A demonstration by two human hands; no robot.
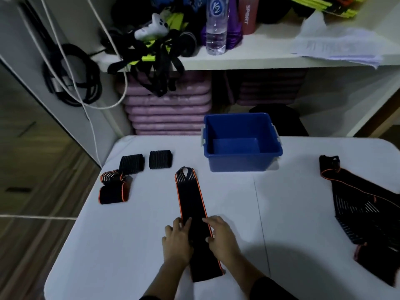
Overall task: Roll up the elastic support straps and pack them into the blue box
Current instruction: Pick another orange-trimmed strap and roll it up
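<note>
I've got the strap [190,202] flat on the table [281,202], short of the empty blue box [240,163]. Left hand [176,237] and right hand [219,234] press it, fingers straight, nothing gripped. It's soft, light and springy (it'll unroll), so I'd pinch the near end.

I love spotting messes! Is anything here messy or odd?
Yes. A tangle of black and green straps droops off the shelf edge, and the strap pile at the table's right lies loosely heaped.

Matt cloth strap [191,204]; glossy plastic box [242,158].
</note>
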